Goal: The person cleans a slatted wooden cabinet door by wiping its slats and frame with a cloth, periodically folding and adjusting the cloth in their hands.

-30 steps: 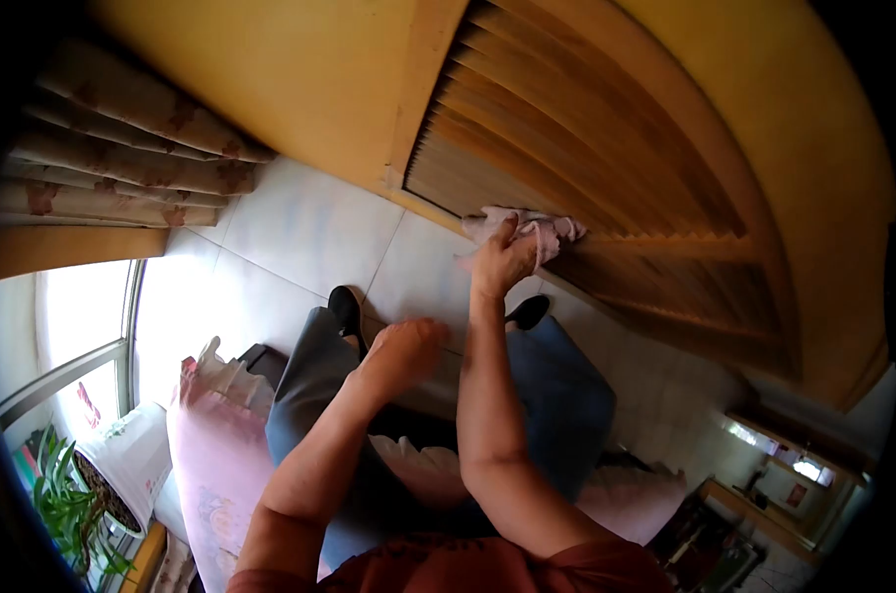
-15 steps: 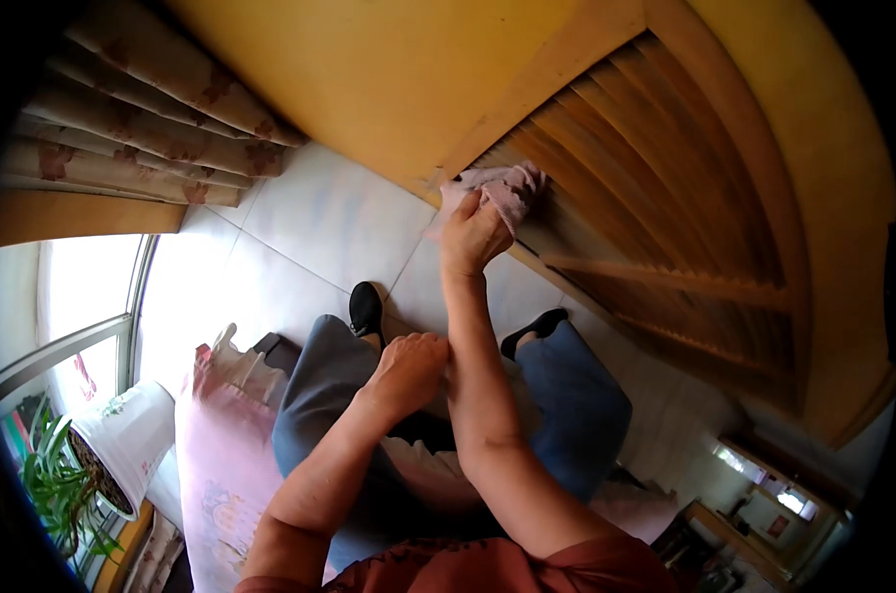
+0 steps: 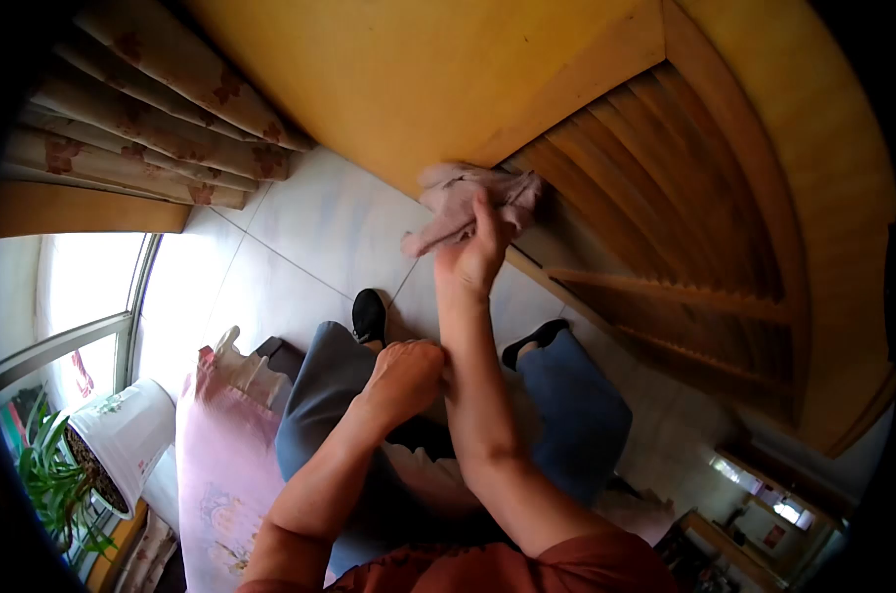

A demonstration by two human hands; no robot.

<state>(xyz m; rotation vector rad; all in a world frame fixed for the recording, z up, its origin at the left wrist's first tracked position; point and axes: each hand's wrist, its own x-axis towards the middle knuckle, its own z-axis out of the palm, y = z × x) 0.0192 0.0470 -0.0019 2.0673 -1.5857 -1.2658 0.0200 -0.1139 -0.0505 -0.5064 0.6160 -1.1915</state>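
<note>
A dusty-pink cloth [image 3: 458, 203] is bunched in my right hand [image 3: 482, 247], whose thumb lies over it. The cloth is against the lower left corner of a slatted wooden door panel [image 3: 655, 178], and one end of it hangs to the left over the floor. My left hand [image 3: 406, 378] is closed in a fist above my lap, beside my right forearm and seemingly touching it. The inside of that fist is hidden.
White floor tiles [image 3: 299, 222] lie below, with my black shoes [image 3: 369, 314] on them. A patterned curtain [image 3: 171, 109] hangs at upper left. Left of my knees are pink fabric [image 3: 220, 445] and a potted plant [image 3: 122, 445] by the window.
My right hand has turned so its thumb shows on top, and the cloth has shifted and spreads farther left. My left hand stays nearly in place.
</note>
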